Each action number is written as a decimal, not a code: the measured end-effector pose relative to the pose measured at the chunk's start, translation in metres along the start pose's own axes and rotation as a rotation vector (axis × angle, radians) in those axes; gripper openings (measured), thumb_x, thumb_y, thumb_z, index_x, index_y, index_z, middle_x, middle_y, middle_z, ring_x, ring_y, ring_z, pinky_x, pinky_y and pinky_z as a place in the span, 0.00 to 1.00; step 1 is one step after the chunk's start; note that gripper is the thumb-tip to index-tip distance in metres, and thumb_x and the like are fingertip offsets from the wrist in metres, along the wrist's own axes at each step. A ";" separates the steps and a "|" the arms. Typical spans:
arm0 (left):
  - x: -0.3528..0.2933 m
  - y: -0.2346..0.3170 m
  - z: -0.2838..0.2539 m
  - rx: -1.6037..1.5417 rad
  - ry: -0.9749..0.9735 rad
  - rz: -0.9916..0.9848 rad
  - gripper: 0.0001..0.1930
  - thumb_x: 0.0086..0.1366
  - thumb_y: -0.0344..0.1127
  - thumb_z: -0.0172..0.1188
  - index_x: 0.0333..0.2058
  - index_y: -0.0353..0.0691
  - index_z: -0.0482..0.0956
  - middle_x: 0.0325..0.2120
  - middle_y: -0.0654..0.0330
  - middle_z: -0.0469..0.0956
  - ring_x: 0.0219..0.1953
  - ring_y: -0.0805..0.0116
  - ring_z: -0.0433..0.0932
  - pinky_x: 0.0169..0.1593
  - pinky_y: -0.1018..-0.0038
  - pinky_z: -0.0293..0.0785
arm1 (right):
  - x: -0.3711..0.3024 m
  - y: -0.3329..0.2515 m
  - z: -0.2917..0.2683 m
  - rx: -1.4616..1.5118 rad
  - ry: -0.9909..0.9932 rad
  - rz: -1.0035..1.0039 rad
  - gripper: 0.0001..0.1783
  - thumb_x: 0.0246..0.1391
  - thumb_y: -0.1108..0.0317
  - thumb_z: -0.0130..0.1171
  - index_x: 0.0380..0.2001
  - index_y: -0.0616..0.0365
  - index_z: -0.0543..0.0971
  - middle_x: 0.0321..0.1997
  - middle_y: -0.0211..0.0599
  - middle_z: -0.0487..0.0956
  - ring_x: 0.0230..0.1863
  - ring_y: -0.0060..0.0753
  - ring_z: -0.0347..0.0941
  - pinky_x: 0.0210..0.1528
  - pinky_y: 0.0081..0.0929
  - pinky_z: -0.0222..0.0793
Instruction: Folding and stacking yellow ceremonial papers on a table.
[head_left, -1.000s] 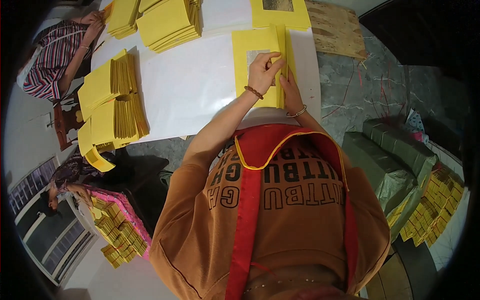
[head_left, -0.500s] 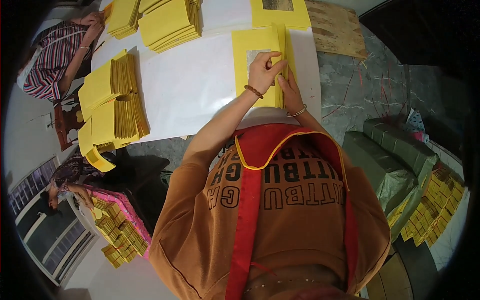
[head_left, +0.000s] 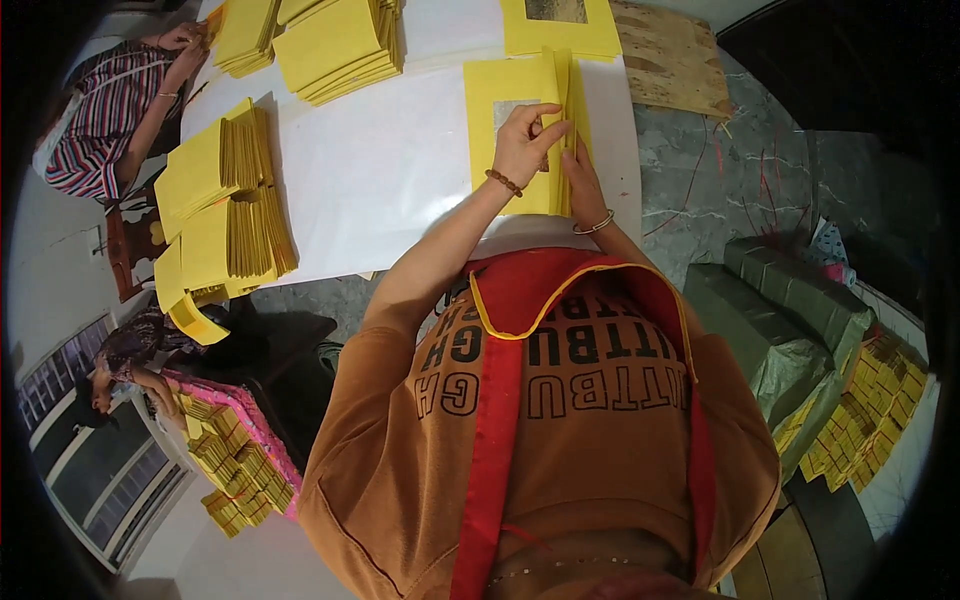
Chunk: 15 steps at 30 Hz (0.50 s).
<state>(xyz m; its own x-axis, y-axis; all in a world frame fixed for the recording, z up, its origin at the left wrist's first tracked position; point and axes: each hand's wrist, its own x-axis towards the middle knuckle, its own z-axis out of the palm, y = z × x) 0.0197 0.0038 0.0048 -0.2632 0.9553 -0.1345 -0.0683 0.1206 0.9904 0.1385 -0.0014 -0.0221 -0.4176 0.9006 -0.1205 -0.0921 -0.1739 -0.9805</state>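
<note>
Yellow paper sheets with a silvery grey rectangle in the middle lie in front of me at the table's right end. Their right part stands up as a folded edge. My left hand, a beaded bracelet at its wrist, is closed with bent fingers, thumb and forefinger at this fold. Along the fold's right side is my right hand, wearing a bangle, its fingers closed against the raised paper and partly hidden by it.
Stacks of folded yellow paper stand on the white table at left and far left. Another sheet lies beyond my hands. A person in stripes works at far left; another person sits lower left. Green wrapped bundles lie at right.
My left thumb has shifted slightly at the folded edge. My right hand stays almost in place. The person at lower left has moved their head a little.
</note>
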 end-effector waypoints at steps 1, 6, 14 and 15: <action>0.000 -0.001 0.000 -0.012 -0.001 0.005 0.13 0.53 0.32 0.59 0.37 0.35 0.72 0.14 0.69 0.62 0.09 0.83 0.57 0.11 0.84 0.54 | 0.000 -0.001 0.000 -0.001 -0.008 -0.022 0.29 0.58 0.63 0.38 0.58 0.67 0.48 0.60 0.45 0.54 0.61 0.33 0.48 0.60 0.23 0.43; 0.003 -0.014 -0.004 0.146 0.069 0.087 0.11 0.55 0.29 0.54 0.38 0.35 0.71 0.15 0.68 0.64 0.14 0.82 0.61 0.16 0.83 0.57 | -0.002 -0.008 0.005 0.048 -0.035 -0.012 0.28 0.57 0.64 0.39 0.58 0.66 0.49 0.59 0.43 0.55 0.59 0.31 0.50 0.59 0.23 0.44; 0.005 -0.015 -0.004 0.341 0.114 0.487 0.13 0.56 0.29 0.49 0.41 0.38 0.73 0.25 0.61 0.68 0.21 0.76 0.65 0.25 0.80 0.64 | -0.001 -0.002 0.004 -0.019 -0.006 -0.024 0.28 0.57 0.63 0.40 0.58 0.66 0.50 0.58 0.43 0.56 0.59 0.32 0.51 0.59 0.24 0.45; 0.004 -0.014 -0.004 0.308 0.080 0.399 0.12 0.56 0.31 0.50 0.40 0.39 0.74 0.25 0.60 0.67 0.21 0.76 0.65 0.24 0.80 0.64 | -0.001 -0.003 0.003 -0.002 -0.018 -0.017 0.29 0.57 0.63 0.40 0.58 0.66 0.49 0.59 0.44 0.56 0.59 0.33 0.51 0.59 0.24 0.45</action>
<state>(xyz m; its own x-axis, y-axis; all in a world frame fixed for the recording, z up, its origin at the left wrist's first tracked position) 0.0160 0.0053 -0.0099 -0.2846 0.9209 0.2664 0.3368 -0.1641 0.9271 0.1362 -0.0035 -0.0186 -0.4323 0.8961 -0.1008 -0.0977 -0.1577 -0.9826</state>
